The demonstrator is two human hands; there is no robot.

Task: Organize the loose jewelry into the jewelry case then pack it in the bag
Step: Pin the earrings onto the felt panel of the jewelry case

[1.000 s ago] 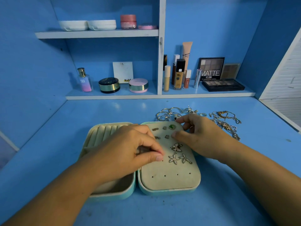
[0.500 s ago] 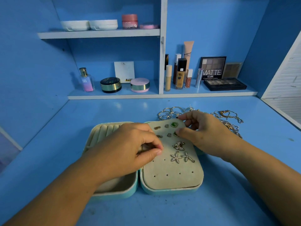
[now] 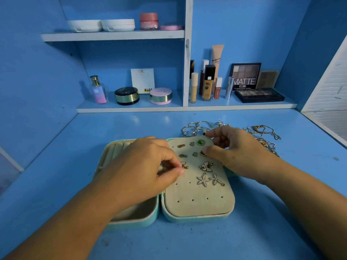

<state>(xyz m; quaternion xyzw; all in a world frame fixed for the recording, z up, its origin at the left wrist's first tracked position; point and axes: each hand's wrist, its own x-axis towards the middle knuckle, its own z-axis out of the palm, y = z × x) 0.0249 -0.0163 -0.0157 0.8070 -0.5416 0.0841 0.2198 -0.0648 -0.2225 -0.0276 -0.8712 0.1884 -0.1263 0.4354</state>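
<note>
The blue desk (image 3: pixel 262 231) carries the open jewelry case (image 3: pixel 199 217), which lies flat under both hands, its deep tray below the left wrist. The earring panel (image 3: pixel 197 199) faces up between the hands, likely so the posts can be pushed straight into its holes. The left hand (image 3: pixel 142 169) hovers over the hinge side, thumb and forefinger pinched on a butterfly earring (image 3: pixel 183 164) at the panel's surface, apparently seating it. The right hand (image 3: pixel 238 152) curls over the panel's far corner, probably to steady it, with its thumb on a green stud (image 3: pixel 202 153); what its fingers do behind is hidden. The loose chains (image 3: pixel 262 131) lie just beyond its knuckles, unsorted. Nearer the right wrist sits a second butterfly (image 3: pixel 206 166). No bag shows.
</note>
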